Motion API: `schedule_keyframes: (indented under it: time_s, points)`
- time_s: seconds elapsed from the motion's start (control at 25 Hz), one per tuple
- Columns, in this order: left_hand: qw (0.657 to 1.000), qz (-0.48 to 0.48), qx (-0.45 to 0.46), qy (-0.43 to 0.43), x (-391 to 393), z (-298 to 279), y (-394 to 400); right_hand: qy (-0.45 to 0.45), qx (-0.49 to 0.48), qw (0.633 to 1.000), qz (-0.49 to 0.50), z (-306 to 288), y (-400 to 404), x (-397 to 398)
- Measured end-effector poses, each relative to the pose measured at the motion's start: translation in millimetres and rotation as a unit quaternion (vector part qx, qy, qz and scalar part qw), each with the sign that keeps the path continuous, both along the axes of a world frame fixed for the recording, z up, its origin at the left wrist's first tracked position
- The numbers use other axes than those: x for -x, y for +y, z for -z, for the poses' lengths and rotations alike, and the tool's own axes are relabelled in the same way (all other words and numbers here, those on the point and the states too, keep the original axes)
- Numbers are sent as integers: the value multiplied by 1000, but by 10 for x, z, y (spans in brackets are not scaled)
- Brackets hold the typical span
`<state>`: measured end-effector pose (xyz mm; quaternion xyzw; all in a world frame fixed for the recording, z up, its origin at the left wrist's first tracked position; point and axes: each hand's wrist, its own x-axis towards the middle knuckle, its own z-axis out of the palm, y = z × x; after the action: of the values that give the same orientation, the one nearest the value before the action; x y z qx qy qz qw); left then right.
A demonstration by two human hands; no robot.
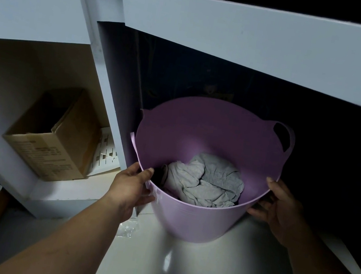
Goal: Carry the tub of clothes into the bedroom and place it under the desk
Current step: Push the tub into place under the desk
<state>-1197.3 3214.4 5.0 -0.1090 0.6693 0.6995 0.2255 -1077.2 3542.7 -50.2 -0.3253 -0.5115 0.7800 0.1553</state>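
Two hands on this thing, because the tub (pixel 194 214) is floppy plastic and I figure one-handed it would just fold on me. I'll place everything off the tub, going left to right.

Well off to the left of the tub, in the open cubby beside the desk (pixel 264 40), there's a cardboard box (pixel 58 139) with a white slotted thing (pixel 107 150) leaning just behind it. Not part of the job, but that divider panel between the cubby and the tub is tight against the tub's left handle, so I can't swing wide on that side.

My left hand (pixel 133 181) is on the near-left rim, thumb hooked over the lip and the rest of the fingers closed around the outside wall, so it's properly gripping. There's a scrap of clear plastic wrap (pixel 127 227) on the floor just below that hand, near the tub's base.

Inside the tub, the clothes (pixel 205 182) are a grey bundle sitting low at the bottom, so nothing's going to spill if I tilt it a bit.

My right hand (pixel 282 208) is on the near-right wall just under the rim, fingers curled round it, holding on to steady and push.

The tub looks down on the floor, its far half already in the dark gap under the desk. My guess is one more shove forward finishes it.
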Motion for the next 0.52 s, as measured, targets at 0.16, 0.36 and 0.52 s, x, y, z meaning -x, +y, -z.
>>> schedule_keyframes:
  time_s: [0.16, 0.36, 0.52]
  points:
    - [1000, -5, 6, -9, 16, -8, 1, 3, 6, 1000, 2, -18, -15, -12]
    - [1000, -9, 20, 1, -25, -16, -2, 7, 10, 1000, 6, -31, -38, -40]
    - [1000, -12, 23, 2, 12, -63, 39, 7, 11, 1000, 8, -40, -41, -45]
